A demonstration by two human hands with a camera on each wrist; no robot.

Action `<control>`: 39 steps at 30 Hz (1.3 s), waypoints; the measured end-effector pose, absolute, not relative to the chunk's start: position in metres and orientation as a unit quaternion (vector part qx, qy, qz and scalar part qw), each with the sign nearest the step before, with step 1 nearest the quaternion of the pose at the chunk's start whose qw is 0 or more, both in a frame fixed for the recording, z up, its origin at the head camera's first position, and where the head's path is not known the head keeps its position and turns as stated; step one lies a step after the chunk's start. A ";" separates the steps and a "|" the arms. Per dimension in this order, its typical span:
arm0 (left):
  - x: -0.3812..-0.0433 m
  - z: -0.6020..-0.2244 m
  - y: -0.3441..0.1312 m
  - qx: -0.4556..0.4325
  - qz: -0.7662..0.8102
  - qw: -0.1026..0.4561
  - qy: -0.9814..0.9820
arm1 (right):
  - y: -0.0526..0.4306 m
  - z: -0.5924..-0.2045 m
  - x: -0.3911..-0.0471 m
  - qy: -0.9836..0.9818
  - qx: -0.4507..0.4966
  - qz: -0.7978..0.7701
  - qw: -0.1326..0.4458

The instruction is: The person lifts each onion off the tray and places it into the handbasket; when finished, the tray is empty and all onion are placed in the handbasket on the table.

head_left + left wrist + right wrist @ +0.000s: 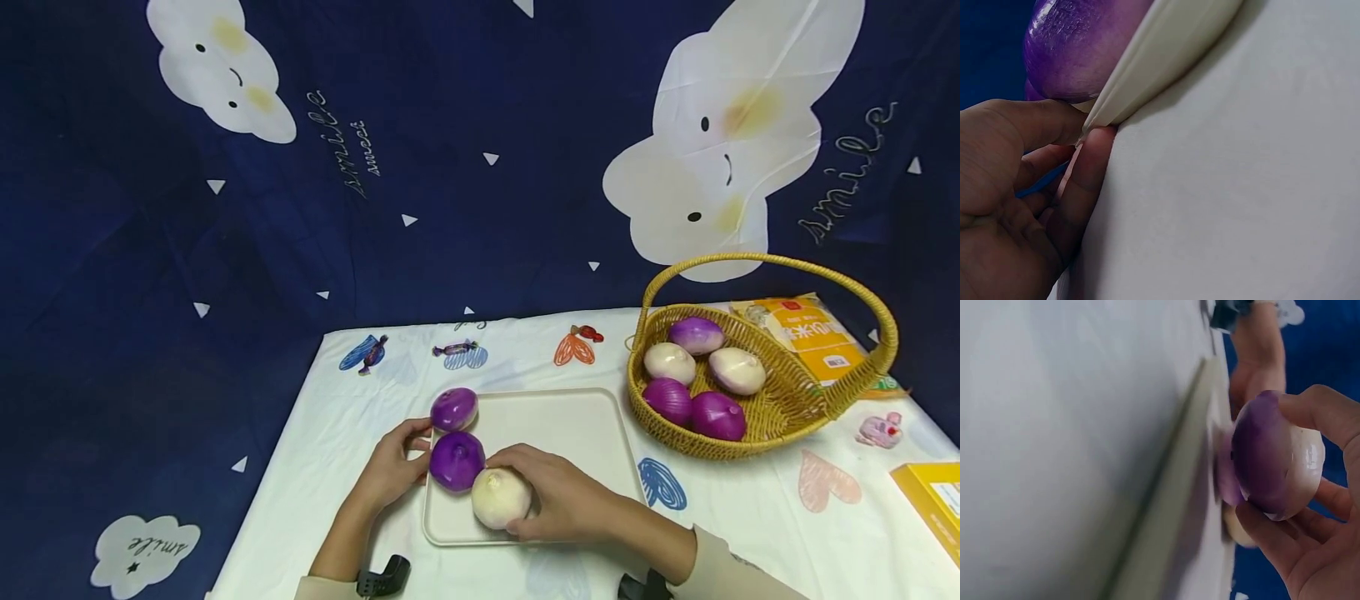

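Observation:
In the head view a purple onion [453,409] and another purple onion [457,462] sit along the left side of a cream tray [555,400]. My left hand [394,463] is at the tray's left edge; the left wrist view shows its thumb and fingers pinching the rim [1141,69], beside a glossy purple onion [1079,47]. My right hand [562,496] grips a white-and-purple onion [500,498], its pale side up, over the tray's front left. In the right wrist view, the thumb and fingers curl round this onion [1279,456]; whether it touches the tray I cannot tell.
A wicker basket [776,408] with a tall handle holds several purple and whitish onions at the right. Behind it lies an orange packet [817,333]. A pink toy [880,430] and yellow box [930,500] are further right. Wrapped candies [455,348] lie along the back.

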State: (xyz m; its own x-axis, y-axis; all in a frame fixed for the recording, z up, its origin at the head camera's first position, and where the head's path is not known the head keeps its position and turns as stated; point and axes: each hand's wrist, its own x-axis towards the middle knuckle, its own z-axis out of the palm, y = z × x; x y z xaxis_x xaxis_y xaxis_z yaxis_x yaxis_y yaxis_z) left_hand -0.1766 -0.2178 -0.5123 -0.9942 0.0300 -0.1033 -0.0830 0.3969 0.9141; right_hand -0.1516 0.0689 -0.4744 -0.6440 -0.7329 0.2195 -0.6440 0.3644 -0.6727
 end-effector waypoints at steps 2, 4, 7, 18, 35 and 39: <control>-0.177 -0.514 -0.219 -0.010 0.547 0.052 0.835 | 0.075 -0.470 -0.154 0.827 -0.407 -0.385 0.049; -0.177 -0.514 -0.220 -0.008 0.547 0.052 0.835 | 0.081 -0.466 -0.158 0.831 -0.398 -0.389 0.030; -0.177 -0.514 -0.220 -0.003 0.548 0.051 0.835 | 0.093 -0.459 -0.165 0.836 -0.386 -0.390 -0.001; -0.179 -0.514 -0.222 -0.009 0.548 0.056 0.835 | 0.150 -0.433 -0.188 0.870 -0.295 -0.389 -0.076; -0.176 -0.514 -0.220 -0.016 0.549 0.066 0.833 | 0.268 -0.416 -0.215 0.927 -0.128 -0.319 -0.148; -0.176 -0.514 -0.220 -0.014 0.552 0.065 0.831 | 0.288 -0.418 -0.221 0.936 -0.089 -0.312 -0.135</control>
